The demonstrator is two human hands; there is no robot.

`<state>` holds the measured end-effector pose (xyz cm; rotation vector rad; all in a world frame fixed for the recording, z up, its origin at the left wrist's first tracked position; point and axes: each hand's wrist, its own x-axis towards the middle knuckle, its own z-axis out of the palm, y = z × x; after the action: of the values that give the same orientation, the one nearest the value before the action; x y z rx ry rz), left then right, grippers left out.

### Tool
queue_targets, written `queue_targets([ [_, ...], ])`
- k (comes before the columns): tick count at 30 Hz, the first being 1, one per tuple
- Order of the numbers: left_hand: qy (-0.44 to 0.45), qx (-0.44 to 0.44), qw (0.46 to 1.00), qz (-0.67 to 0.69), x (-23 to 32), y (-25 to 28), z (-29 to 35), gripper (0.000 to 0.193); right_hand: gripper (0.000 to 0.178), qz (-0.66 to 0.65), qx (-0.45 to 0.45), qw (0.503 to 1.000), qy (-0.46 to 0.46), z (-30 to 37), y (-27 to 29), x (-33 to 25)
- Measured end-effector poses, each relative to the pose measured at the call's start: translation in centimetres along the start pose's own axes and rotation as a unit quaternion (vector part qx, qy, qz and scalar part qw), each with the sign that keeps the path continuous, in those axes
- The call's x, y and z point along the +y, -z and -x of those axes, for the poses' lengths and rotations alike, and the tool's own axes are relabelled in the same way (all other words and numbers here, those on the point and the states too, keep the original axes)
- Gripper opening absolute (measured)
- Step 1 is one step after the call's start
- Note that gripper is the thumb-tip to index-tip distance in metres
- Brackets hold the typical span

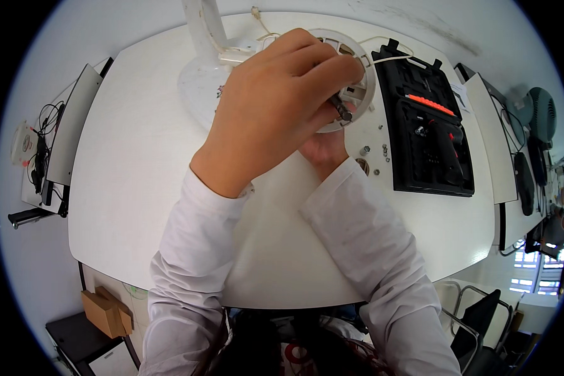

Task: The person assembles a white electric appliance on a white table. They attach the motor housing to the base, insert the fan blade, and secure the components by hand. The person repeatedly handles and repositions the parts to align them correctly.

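A round white plastic housing (368, 84), its open inner side with ribs and small parts facing up, is tilted over the far middle of the table. My left hand (282, 94) lies across it, fingers curled round a short dark rod-like tool (341, 108) whose tip points toward me. Most of that tool is hidden by the fingers. My right hand (324, 149) grips the housing's near edge from below, its fingers largely out of sight. Behind my left hand stands a white column (205, 28) on a rounded white base (194, 88) with a flower print.
An open black tool case (402, 178) holds a black power screwdriver (448, 150) and an orange bit strip (430, 104). Loose screws and nuts (385, 150) and a round metal piece (362, 166) lie beside it. A pale cable with plug (257, 12) is at the far edge.
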<state>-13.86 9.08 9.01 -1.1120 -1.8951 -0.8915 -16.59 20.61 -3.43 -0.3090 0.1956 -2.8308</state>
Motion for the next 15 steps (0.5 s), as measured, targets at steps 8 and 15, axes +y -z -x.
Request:
queue_targets([
  [8,-0.042,0.021,0.999,-0.018,-0.61,0.02,0.3,0.031,0.067,-0.036,-0.038,0.999,-0.01,-0.32,-0.37,0.14],
  [15,-0.05,0.024,0.997,-0.045,-0.16,-0.44,0.22,0.031,0.067,-0.054,-0.013,0.998,-0.024,-0.32,-0.34,0.07],
])
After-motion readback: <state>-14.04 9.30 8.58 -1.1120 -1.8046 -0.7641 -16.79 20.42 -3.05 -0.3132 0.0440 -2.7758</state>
